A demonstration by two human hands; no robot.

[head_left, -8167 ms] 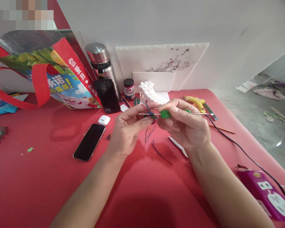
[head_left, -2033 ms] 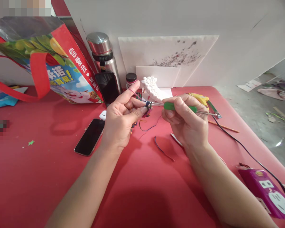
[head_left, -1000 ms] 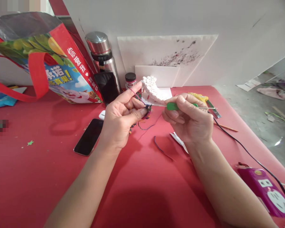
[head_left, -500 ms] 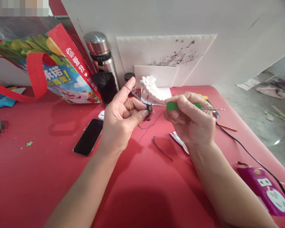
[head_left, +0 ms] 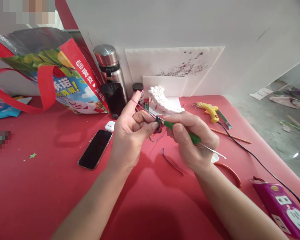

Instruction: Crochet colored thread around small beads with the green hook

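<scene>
My left hand pinches a small dark multicoloured yarn piece between thumb and fingers. Its raised index finger has a purple strand looped over it, running down to the piece. An orange strand passes by the other fingers. My right hand is closed around the green handle of a thin metal hook, whose one end meets the yarn piece and whose other end sticks out to the lower right. Where the tip enters the yarn is too small to tell.
A phone and white earbud case lie left of my hands. Behind stand a printed bag, a steel bottle and white beadlike object. Rightward are a yellow glue gun, its cable and a purple power strip.
My right hand has moved left and down, and the hook now tilts and reaches the yarn piece. The glue gun has come into fuller view. The whole view has shifted slightly.
</scene>
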